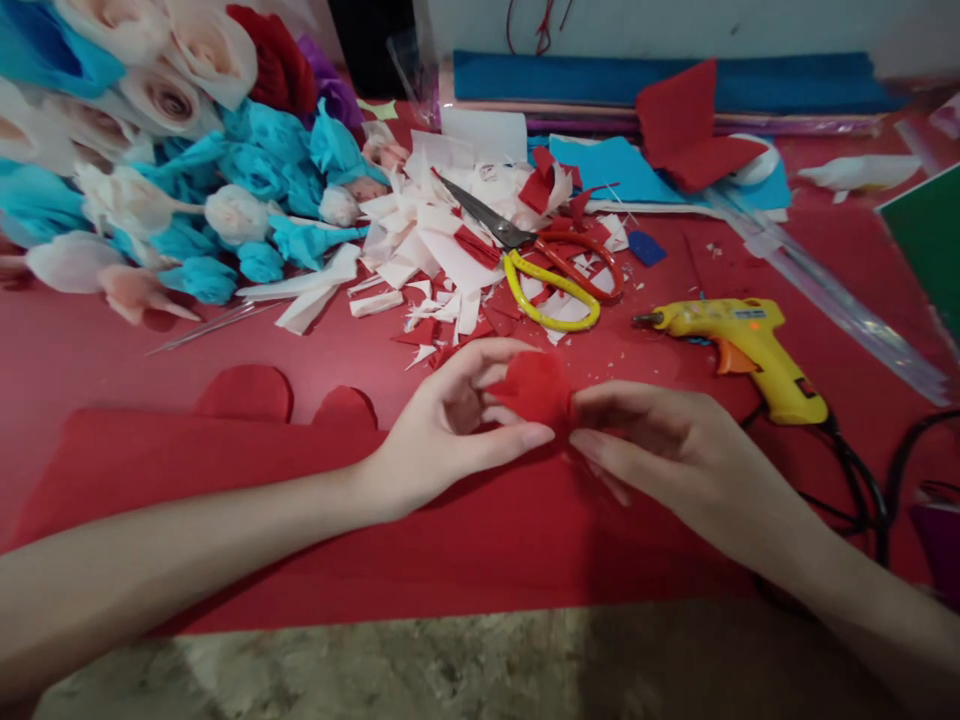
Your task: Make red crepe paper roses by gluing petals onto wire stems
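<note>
Between my two hands is a small red crepe paper flower piece (536,387), slightly blurred. My left hand (457,415) curls around its left side, thumb along the lower edge and fingers behind. At the right edge of the piece, my right hand (667,440) pinches it between thumb and forefinger. A large sheet of red crepe paper (300,560) lies under both hands along the table's front. Two rounded red paper petals, a larger one (247,393) and a smaller one (345,407), stick out above that sheet at left.
Scissors (517,235) with red and yellow handles rest on paper scraps (442,240). A yellow glue gun (750,340) with a black cord lies at right. Paper flowers (195,150) crowd the upper left. Blue crepe paper (615,168) and clear glue sticks (840,290) lie further back.
</note>
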{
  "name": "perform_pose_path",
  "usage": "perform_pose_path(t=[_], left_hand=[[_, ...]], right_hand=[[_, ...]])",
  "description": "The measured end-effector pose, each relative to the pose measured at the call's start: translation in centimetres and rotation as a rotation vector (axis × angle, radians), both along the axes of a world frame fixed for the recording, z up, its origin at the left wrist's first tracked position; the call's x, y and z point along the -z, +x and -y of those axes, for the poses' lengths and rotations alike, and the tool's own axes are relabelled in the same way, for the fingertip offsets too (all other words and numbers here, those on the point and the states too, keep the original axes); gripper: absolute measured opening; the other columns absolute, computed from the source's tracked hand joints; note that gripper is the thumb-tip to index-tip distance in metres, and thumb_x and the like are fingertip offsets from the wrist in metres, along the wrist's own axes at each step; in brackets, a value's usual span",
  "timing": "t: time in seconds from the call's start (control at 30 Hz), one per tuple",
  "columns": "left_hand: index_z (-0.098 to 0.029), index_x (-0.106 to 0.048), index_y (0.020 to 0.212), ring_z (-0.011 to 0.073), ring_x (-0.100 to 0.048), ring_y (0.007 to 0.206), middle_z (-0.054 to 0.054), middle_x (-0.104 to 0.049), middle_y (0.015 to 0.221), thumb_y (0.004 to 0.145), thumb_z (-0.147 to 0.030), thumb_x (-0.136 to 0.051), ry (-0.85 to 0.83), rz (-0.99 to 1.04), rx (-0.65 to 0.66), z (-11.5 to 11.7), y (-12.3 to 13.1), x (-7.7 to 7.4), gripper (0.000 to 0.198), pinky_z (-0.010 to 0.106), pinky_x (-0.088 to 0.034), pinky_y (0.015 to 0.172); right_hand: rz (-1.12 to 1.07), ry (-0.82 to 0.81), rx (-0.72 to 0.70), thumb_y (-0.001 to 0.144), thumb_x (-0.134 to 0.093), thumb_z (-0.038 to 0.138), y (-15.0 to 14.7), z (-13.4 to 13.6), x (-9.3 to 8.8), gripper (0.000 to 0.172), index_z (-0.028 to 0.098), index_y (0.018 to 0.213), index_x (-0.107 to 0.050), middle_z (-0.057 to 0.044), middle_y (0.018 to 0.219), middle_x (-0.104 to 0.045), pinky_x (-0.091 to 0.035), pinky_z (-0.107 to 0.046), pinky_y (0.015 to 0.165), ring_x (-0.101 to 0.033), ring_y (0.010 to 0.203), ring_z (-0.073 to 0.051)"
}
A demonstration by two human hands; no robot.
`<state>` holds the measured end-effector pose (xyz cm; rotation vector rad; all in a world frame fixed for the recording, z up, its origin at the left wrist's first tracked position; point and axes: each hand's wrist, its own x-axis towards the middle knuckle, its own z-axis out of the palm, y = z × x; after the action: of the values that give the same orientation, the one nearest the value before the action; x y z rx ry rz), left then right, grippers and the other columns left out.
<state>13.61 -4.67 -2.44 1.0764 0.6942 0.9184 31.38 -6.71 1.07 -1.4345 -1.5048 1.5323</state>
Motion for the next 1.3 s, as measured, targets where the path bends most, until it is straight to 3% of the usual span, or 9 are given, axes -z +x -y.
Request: perform_pose_path(t=[0.1, 0.23, 0.5, 0.67, 0.9, 1.03, 1.3], left_hand=[[-0.017, -0.055, 0.092, 0.0067, -0.06, 0.066, -0.002, -0.061, 0.075, 0.07, -0.009, -0.065, -0.009, 0.049, 0.064, 0.0, -0.1, 0.1, 0.026, 0.015, -0.051, 0.065], [-0.017, -0.061, 0.089, 0.0066, -0.058, 0.069, -0.001, -0.061, 0.074, 0.074, -0.014, -0.063, 0.008, -0.042, 0.073, -0.1, -0.2, 0.0, 0.015, 0.014, -0.049, 0.067], [-0.015, -0.06, 0.082, 0.0064, -0.058, 0.063, -0.002, -0.06, 0.068, 0.073, -0.016, -0.064, -0.004, -0.075, 0.017, -0.2, 0.0, -0.1, 0.01, 0.014, -0.049, 0.062], [-0.014, -0.057, 0.078, 0.0074, -0.058, 0.065, -0.001, -0.059, 0.071, 0.072, -0.018, -0.066, -0.01, -0.084, 0.009, -0.2, 0.1, 0.1, 0.012, 0.016, -0.049, 0.061], [-0.014, -0.054, 0.078, 0.0083, -0.058, 0.065, 0.0, -0.06, 0.071, 0.075, -0.019, -0.062, -0.034, -0.084, 0.096, -0.4, 0.0, 0.0, 0.01, 0.019, -0.048, 0.062], [-0.014, -0.054, 0.074, 0.008, -0.055, 0.063, 0.0, -0.057, 0.069, 0.078, -0.023, -0.059, 0.012, -0.123, 0.173, -0.4, -0.3, -0.1, 0.011, 0.018, -0.047, 0.06], [-0.014, -0.058, 0.079, 0.0083, -0.055, 0.064, 0.001, -0.057, 0.071, 0.083, -0.021, -0.051, 0.042, -0.117, 0.294, -0.4, -0.5, -0.5, 0.011, 0.018, -0.048, 0.063]], right_hand=[[-0.295, -0.143, 0.046, 0.082, -0.055, 0.023, -0.1, 0.1, 0.2, 0.006, 0.018, 0.083, -0.056, 0.004, 0.066, -0.056, -0.044, -0.013, 0.042, -0.05, 0.048, -0.004], [-0.515, -0.228, 0.069, 0.085, -0.049, 0.018, -0.3, 0.1, 0.4, 0.009, 0.016, 0.081, -0.056, 0.0, 0.07, -0.058, -0.05, -0.017, 0.045, -0.057, 0.061, -0.009], [-0.576, -0.296, 0.086, 0.083, -0.054, 0.021, -0.9, 0.6, 1.0, 0.006, 0.017, 0.086, -0.055, -0.001, 0.085, -0.058, -0.052, -0.018, 0.044, -0.059, 0.056, -0.007], [-0.575, -0.313, 0.097, 0.081, -0.057, 0.023, -1.3, 0.4, 1.2, 0.011, 0.015, 0.085, -0.052, -0.002, 0.081, -0.056, -0.052, -0.018, 0.041, -0.061, 0.06, -0.011], [-0.546, -0.306, 0.094, 0.078, -0.059, 0.02, -1.3, 0.4, 1.0, 0.012, 0.014, 0.083, -0.05, 0.002, 0.069, -0.053, -0.049, -0.018, 0.037, -0.058, 0.054, -0.01], [-0.528, -0.328, 0.009, 0.084, -0.053, 0.026, -1.2, 0.4, 0.9, 0.013, 0.016, 0.079, -0.047, 0.005, 0.057, -0.05, -0.047, -0.017, 0.037, -0.052, 0.044, -0.008], [-0.484, -0.333, -0.091, 0.086, -0.049, 0.028, -0.9, 0.4, 1.2, 0.014, 0.016, 0.078, -0.047, 0.004, 0.056, -0.051, -0.041, -0.016, 0.035, -0.048, 0.04, -0.007]])
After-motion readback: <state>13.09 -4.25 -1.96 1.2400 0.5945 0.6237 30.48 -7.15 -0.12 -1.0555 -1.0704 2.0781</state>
